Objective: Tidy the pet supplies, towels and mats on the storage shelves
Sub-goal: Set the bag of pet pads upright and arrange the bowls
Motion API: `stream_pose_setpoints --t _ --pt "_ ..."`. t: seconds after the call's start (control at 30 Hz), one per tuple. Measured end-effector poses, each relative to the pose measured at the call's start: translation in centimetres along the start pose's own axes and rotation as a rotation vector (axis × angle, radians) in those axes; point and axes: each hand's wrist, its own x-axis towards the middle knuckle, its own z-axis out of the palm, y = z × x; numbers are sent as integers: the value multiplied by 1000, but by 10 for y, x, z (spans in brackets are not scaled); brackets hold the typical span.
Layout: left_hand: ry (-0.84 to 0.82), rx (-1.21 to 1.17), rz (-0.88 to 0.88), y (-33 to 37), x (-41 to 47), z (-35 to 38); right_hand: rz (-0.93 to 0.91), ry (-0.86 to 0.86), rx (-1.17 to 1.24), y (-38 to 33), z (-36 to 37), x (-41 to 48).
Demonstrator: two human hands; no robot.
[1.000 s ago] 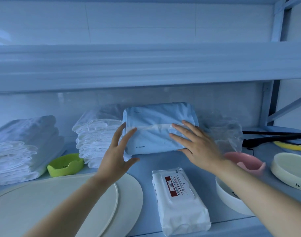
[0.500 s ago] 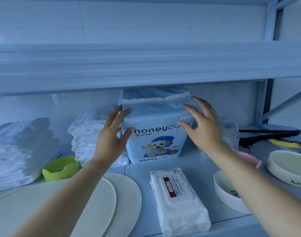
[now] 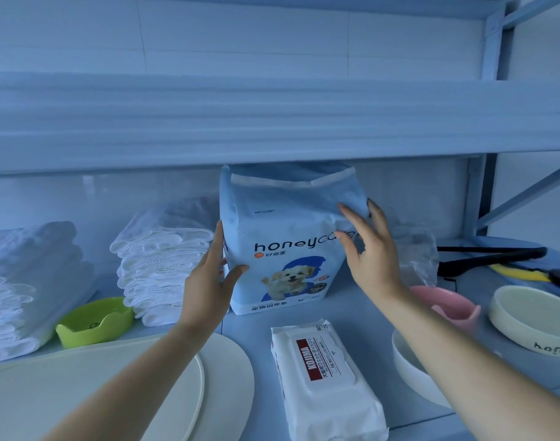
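Left grip and right grip, fingers straight, flank the upright pack at nine and three o'clock. Its long axis stands vertical.

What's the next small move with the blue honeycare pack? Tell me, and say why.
Probably let go with both hands. The pack stands upright on the shelf beside the folded towels, print facing out; the left hand lies flat on its side and the right hand touches its top corner.
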Motion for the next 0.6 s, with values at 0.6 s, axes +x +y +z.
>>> stream_pose_setpoints --t 0.6 --pt "-257 368 -47 -52 2 44 -164 -891 -411 28 78 -38"
